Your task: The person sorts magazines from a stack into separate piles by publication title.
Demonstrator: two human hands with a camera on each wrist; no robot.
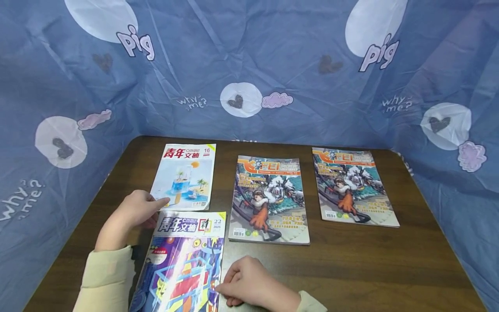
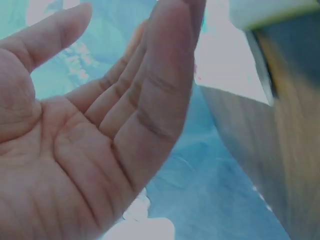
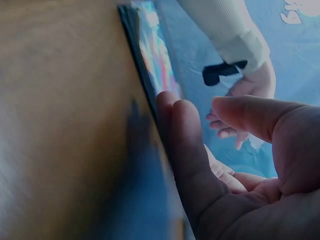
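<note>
My left hand is at the lower left corner of a magazine with an ice-lolly cover. Its thumb overlaps that corner, and in the left wrist view the palm faces up with thumb and fingers apart and nothing between them. Below this magazine lies a purple magazine with a glossy, colourful cover. At its right edge is my right hand, thumb over the cover side. In the right wrist view the fingertips are right at the magazine's edge, and a gap shows between thumb and fingers.
Two magazines with matching comic-style covers lie to the right, one in the middle and one farther right. All rest on a dark wooden table. A blue patterned cloth stands around its back and sides.
</note>
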